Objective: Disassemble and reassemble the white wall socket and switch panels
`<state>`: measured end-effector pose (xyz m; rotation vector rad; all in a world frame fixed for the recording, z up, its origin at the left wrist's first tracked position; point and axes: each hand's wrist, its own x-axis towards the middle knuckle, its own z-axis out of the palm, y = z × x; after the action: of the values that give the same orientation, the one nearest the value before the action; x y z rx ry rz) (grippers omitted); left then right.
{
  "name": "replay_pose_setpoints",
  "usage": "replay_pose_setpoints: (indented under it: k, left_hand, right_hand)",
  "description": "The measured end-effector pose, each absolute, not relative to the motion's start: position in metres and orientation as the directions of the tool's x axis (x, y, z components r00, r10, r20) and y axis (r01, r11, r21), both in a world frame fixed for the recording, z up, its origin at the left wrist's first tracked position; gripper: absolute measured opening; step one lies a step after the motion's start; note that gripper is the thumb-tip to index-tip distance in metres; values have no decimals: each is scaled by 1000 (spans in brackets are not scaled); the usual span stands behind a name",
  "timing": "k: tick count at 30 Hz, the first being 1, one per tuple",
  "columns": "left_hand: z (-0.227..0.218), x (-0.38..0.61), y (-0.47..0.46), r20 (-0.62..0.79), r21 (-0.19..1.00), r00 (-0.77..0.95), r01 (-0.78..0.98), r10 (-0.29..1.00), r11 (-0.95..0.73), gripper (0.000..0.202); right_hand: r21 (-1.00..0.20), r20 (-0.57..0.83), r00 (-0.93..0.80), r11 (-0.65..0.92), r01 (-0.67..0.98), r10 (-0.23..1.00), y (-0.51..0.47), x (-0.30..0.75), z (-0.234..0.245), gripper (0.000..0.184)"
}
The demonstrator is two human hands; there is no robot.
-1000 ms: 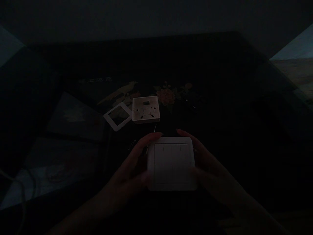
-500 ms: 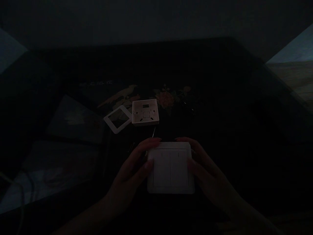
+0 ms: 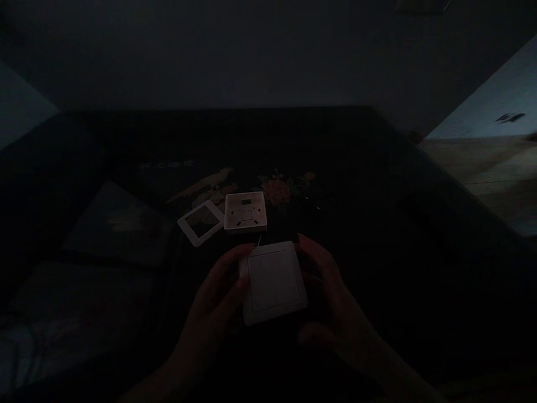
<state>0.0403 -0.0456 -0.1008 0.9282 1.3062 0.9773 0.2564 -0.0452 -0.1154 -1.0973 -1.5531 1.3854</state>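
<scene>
A white two-gang wall light switch (image 3: 274,282) is tilted in my left hand (image 3: 220,299), thumb on its left edge and fingers along the upper left side. Beside its right edge is my right hand (image 3: 331,305), thumb apart from the fingers. Its fingertips are by the switch's upper right corner; in the dark I cannot tell if they touch it. Beyond the hands, a shallow white back box (image 3: 246,224) lies with its hollow side up. Left of it lies a white square frame (image 3: 191,234), one corner close to the box.
The dark tabletop (image 3: 369,224) carries a printed flower (image 3: 277,191) and bird (image 3: 210,180). Small shiny items (image 3: 312,202), too dim to name, lie right of the box. A thin shiny rod (image 3: 259,240) shows just behind the switch. A pale wall rises behind.
My right thumb has come off the switch and the right hand has opened. The switch has shifted left and tilted in my left hand. The view has tipped upward.
</scene>
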Motion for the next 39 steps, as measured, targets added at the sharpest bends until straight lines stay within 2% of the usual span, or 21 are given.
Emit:
replay_pose_setpoints:
  k: [3, 6, 10, 13, 16, 19, 21, 24, 28, 31, 33, 35, 39]
  left_hand:
    - [-104, 41, -47, -285, 958, 18, -37, 958, 285, 36]
    - [-109, 42, -50, -226, 973, 42, -27, 973, 228, 33]
    - [-110, 42, -54, -149, 989, 103, -5, 983, 151, 35]
    - [-107, 42, -54, -146, 978, 124, -133, 981, 162, 48]
    - [-107, 42, -50, -197, 939, 115, -265, 974, 221, 46]
    - [-109, 42, -46, -250, 926, 113, -262, 962, 272, 39]
    - [-110, 41, -44, -248, 939, 108, -217, 963, 267, 34]
    - [-109, 40, -45, -204, 970, 124, -108, 971, 217, 25]
    - [-110, 40, -44, 34, 993, 196, 109, 980, -56, 17]
    - [-105, 48, -32, 188, 920, 354, 263, 916, -291, 21]
    - [-98, 63, -13, 229, 843, 492, 331, 840, -424, 28]
    - [-92, 85, 14, 273, 724, 543, 428, 795, -541, 31]
    - [-99, 144, 78, 255, 606, 494, 588, 831, -536, 40]
  right_hand:
    - [-918, 100, -394, 238, 318, 913, -42, 256, -119, 104]
    - [-863, 101, -413, 286, 416, 905, -40, 253, -120, 99]
    - [-856, 91, -388, 271, 439, 917, -40, 252, -111, 92]
    - [-883, 107, -336, 245, 400, 936, -39, 257, -93, 90]
    - [-883, 104, -225, 194, 428, 969, -27, 276, -77, 82]
    - [-836, 138, -51, 143, 530, 989, 1, 311, -76, 80]
    - [-784, 170, 51, 104, 611, 984, 24, 340, -82, 79]
    - [-768, 188, 119, 71, 637, 975, 51, 380, -97, 77]
    - [-753, 139, 67, 61, 655, 988, 56, 408, -109, 74]
    - [-740, 111, -6, 87, 667, 994, 53, 414, -114, 73]
    - [-732, 110, -45, 112, 672, 993, 55, 416, -116, 74]
    - [-727, 117, -75, 137, 673, 990, 59, 420, -119, 76]
    - [-732, 139, -124, 186, 655, 982, 64, 427, -129, 78]
